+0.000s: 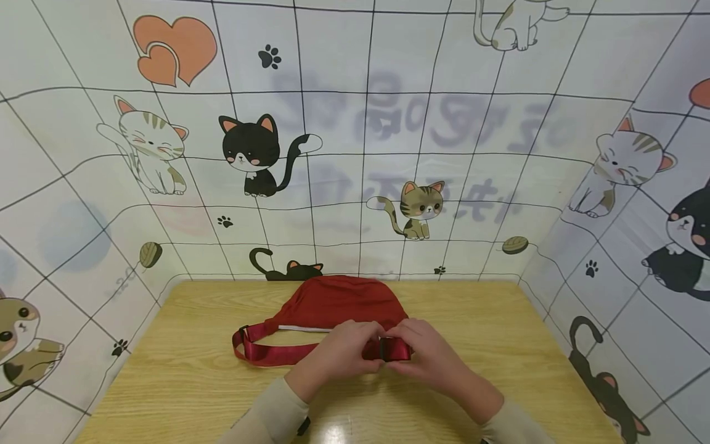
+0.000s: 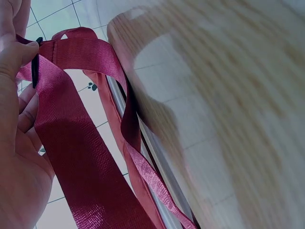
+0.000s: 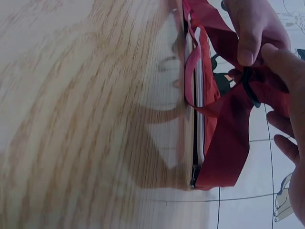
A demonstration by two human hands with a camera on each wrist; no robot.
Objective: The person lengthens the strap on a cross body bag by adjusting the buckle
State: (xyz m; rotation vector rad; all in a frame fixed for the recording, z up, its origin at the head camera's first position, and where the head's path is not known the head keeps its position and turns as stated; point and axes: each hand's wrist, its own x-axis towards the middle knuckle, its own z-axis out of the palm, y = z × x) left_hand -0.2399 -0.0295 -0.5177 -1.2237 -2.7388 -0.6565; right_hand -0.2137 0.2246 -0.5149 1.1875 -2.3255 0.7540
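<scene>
A red waist bag (image 1: 349, 302) lies at the back of the table, its red webbing strap (image 1: 283, 354) looping out to the left and in front. Both hands meet at a black strap slider (image 1: 384, 349) at the bag's front right. My left hand (image 1: 349, 351) pinches the strap just left of the slider. On the other side, my right hand (image 1: 427, 357) grips the strap between thumb and fingers. In the right wrist view the strap (image 3: 231, 133) passes through the dark slider (image 3: 250, 88), between both thumbs. The left wrist view shows the strap (image 2: 81, 133) hanging in a wide band.
A light wood table (image 1: 199, 394) carries the bag. A second black slider (image 1: 244, 333) sits on the strap's left loop. White zipper trim (image 1: 299, 328) runs along the bag's front. Cat-patterned wall sheets (image 1: 333, 216) enclose the table at the back and sides.
</scene>
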